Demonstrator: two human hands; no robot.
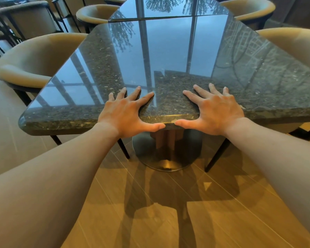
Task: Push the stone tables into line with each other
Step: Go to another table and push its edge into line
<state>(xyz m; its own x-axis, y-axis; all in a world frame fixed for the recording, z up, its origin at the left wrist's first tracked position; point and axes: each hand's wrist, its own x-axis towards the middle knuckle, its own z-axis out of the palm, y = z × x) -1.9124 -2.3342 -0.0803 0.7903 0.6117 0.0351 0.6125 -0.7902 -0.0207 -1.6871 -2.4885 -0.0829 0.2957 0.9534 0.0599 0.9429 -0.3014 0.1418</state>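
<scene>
Both forearms extended forward, bare. Left hand (127, 113) and right hand (213, 111) spread wide, fingers splayed flat on top of the near stone table (168, 51), thumbs hooked against its front edge and nearly meeting at centre; neither hand closed around anything. Near table sits directly in front, on a round pedestal base (166, 151). Far stone table (168, 8) butts against its far edge, a thin seam between; its top is cut off by the frame. Tan chairs (34, 58) flank both sides, partly hidden under the tabletops. Reflections obscure the stone surface.
</scene>
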